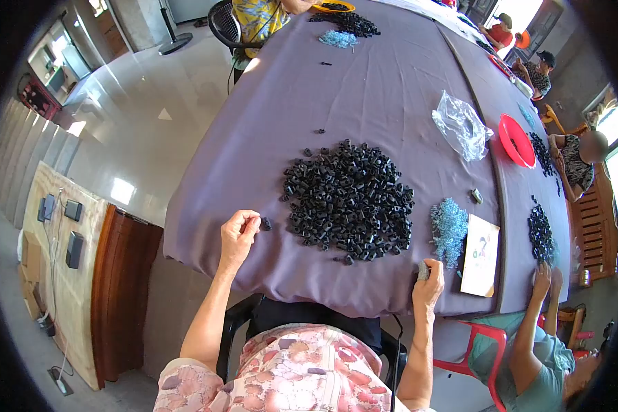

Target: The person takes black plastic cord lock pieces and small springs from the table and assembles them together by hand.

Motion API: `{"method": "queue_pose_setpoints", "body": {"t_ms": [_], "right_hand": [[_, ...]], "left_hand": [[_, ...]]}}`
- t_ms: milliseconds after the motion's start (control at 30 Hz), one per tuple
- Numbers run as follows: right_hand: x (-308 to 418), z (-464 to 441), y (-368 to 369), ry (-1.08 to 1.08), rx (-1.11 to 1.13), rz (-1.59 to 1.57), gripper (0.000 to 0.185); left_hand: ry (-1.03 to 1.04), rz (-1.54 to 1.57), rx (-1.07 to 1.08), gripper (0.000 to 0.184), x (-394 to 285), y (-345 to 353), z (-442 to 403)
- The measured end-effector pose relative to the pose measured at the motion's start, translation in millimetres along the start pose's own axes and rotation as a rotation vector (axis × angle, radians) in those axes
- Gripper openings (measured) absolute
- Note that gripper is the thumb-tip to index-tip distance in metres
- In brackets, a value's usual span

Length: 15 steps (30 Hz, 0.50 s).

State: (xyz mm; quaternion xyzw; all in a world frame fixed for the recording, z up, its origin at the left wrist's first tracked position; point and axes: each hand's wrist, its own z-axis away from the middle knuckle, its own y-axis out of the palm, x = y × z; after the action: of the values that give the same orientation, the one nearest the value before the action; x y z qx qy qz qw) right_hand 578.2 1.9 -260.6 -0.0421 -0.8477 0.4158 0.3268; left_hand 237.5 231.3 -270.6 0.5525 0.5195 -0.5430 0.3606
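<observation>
My left hand [238, 235] is closed in a pinch at the left of a big heap of small black plastic parts [350, 199]. One black part [266, 224] sits right by its fingertips; whether the fingers grip it or anything else I cannot tell. Near the table's front edge, my right hand [428, 283] is wrapped round a small grey block [424, 270]. Just beyond that hand lies a pile of thin light-blue pieces [449, 230], with a pale board bearing a picture [481, 257] to its right.
A clear plastic bag [460, 123], a red bowl [516, 141] and a small greenish block [476, 196] lie on the purple tablecloth [254, 137]. Other people sit along the right side and far end. A co-worker's hands [542, 278] touch another black heap [540, 230].
</observation>
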Motion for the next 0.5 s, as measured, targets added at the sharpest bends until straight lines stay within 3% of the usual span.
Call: {"method": "queue_pose_setpoints", "body": {"t_ms": [233, 500], "right_hand": [[4.0, -22.4, 4.8, 0.080, 0.042, -0.173, 0.027], [-2.9, -15.1, 19.3, 0.021, -0.016, -0.114, 0.031]], "left_hand": [[0.004, -0.020, -0.002, 0.006, -0.6, 1.0, 0.2], [-0.072, 0.038, 0.025, 0.006, 2.6, -1.0, -4.7]]}}
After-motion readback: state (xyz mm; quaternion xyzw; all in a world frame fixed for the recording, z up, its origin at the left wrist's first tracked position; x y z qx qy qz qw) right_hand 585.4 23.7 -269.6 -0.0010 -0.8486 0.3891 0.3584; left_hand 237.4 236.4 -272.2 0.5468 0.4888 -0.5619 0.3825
